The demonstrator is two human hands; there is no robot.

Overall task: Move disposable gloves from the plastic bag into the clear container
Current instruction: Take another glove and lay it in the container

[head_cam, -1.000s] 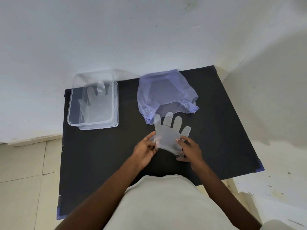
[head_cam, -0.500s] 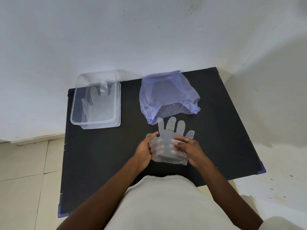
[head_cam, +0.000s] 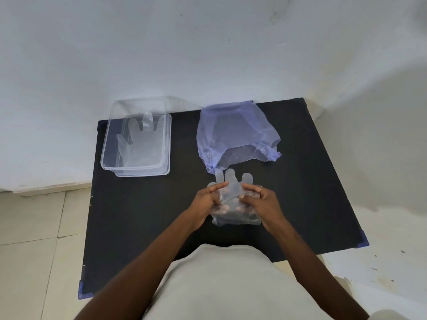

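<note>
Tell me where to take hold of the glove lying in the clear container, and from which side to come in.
Take the glove at its cuff end, the wide plain part lying toward the container's near edge. Come straight down through the open top from the near side. Its fingers point toward the wall, and it lies flat, so the grip likely has to pinch up a fold.

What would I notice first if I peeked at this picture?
First, the two hands, left hand and right hand, in the middle of the black table, holding a see-through glove between them. Just behind it lies a crumpled bluish plastic bag. At the table's far left corner sits a clear container with another glove lying flat inside.
</note>
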